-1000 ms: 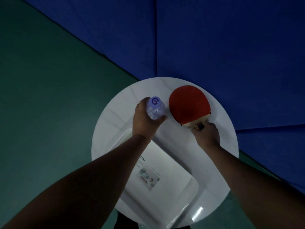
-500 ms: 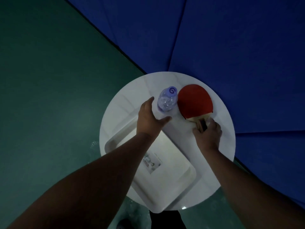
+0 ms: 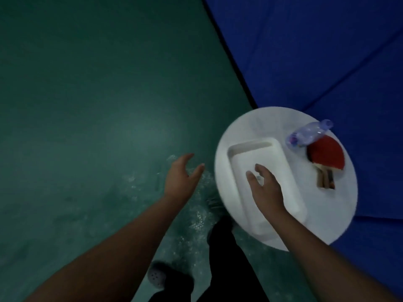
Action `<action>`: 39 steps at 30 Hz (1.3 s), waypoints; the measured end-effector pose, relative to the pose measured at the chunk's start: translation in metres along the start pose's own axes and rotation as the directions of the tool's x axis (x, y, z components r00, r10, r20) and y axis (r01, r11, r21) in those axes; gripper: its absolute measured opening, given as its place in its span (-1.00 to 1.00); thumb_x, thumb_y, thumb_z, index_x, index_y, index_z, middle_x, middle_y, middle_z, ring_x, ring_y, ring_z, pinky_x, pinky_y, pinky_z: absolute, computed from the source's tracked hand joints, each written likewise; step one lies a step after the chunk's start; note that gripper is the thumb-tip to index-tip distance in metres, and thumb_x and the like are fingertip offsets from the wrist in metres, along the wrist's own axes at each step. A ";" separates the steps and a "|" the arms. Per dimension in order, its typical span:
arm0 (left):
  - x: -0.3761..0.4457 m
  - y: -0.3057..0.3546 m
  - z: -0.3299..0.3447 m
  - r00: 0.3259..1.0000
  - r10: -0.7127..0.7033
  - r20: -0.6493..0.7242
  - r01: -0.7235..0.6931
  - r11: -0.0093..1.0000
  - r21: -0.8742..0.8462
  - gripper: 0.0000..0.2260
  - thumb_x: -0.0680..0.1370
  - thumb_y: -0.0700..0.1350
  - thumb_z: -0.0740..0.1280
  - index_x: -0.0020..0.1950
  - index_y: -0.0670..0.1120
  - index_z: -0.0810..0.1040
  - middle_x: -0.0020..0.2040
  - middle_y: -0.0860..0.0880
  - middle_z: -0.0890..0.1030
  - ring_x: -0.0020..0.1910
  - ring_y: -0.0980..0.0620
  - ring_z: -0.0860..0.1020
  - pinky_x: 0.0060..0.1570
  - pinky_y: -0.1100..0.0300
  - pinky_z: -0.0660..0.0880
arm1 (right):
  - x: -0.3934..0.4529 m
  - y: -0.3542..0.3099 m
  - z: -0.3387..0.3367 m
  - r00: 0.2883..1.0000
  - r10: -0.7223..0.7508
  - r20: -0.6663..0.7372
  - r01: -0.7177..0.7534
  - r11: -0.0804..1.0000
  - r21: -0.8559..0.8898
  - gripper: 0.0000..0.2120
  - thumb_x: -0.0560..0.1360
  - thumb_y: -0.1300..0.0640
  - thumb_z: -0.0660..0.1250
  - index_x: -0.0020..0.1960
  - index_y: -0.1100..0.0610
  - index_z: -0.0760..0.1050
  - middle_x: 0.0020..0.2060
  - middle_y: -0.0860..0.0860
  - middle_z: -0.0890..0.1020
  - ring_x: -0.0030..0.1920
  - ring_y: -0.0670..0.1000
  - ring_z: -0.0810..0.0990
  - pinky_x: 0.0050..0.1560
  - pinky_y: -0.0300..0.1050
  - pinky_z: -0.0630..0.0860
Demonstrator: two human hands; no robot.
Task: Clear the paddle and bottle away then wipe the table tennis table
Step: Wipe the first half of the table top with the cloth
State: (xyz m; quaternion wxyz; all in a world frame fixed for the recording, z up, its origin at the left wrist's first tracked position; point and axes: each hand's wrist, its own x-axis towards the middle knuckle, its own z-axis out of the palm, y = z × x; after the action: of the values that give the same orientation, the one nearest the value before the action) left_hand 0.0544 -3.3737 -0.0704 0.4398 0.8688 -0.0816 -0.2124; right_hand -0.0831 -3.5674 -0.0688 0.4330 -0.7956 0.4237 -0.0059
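A small round white table (image 3: 340,219) is standing where the dull green floor (image 3: 87,94) is meeting a blue barrier (image 3: 316,51). The floor is spreading out to the left of the table and below it, and pale scuffed speckles are showing on it just left of the table's edge. The blue barrier is rising behind and to the right of the table, with dark seams running across its panels. The light is staying dim, leaving one faint brighter patch on the floor left of the table.

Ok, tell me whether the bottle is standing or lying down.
Lying down. The bottle rests on its side on the round table, cap end pointing away, next to the red paddle.
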 end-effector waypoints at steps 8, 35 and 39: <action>-0.166 -0.139 -0.231 0.924 -0.154 -0.349 0.107 0.983 -0.150 -0.61 0.56 0.05 0.40 0.35 -0.04 0.53 0.27 0.00 0.59 0.23 0.11 0.52 0.19 0.15 0.46 | -0.172 -0.140 0.173 0.839 -0.345 0.421 0.405 0.912 -0.061 -0.53 0.60 -0.10 0.29 0.44 0.07 0.42 0.36 0.00 0.51 0.34 -0.04 0.45 0.29 -0.18 0.31; -0.499 -0.396 -0.576 -0.208 -0.724 -0.657 0.021 0.668 -0.743 -0.73 0.55 -0.01 0.37 0.21 0.24 0.51 0.18 0.22 0.61 0.22 0.23 0.55 0.33 0.00 0.45 | -0.571 -0.463 0.621 -0.308 -0.226 0.924 0.720 0.580 0.381 -0.70 0.55 0.01 0.38 0.23 -0.25 0.46 0.16 -0.24 0.61 0.20 -0.26 0.54 0.34 -0.07 0.46; -0.529 -0.431 -0.621 -0.319 -0.724 -0.612 -0.014 0.649 -0.761 -0.74 0.57 -0.05 0.39 0.20 0.23 0.51 0.21 0.16 0.60 0.24 0.21 0.54 0.34 -0.01 0.44 | -0.635 -0.501 0.686 -0.432 -0.119 0.894 0.749 0.505 0.429 -0.67 0.56 0.01 0.37 0.29 -0.18 0.44 0.21 -0.23 0.58 0.22 -0.24 0.53 0.34 -0.09 0.44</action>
State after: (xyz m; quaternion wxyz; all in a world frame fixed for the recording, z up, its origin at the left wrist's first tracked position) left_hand -0.1656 -2.4886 0.0671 0.4377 0.5330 0.6273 0.3617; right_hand 0.1031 -2.5334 0.0776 0.3378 -0.6749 -0.4591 0.4686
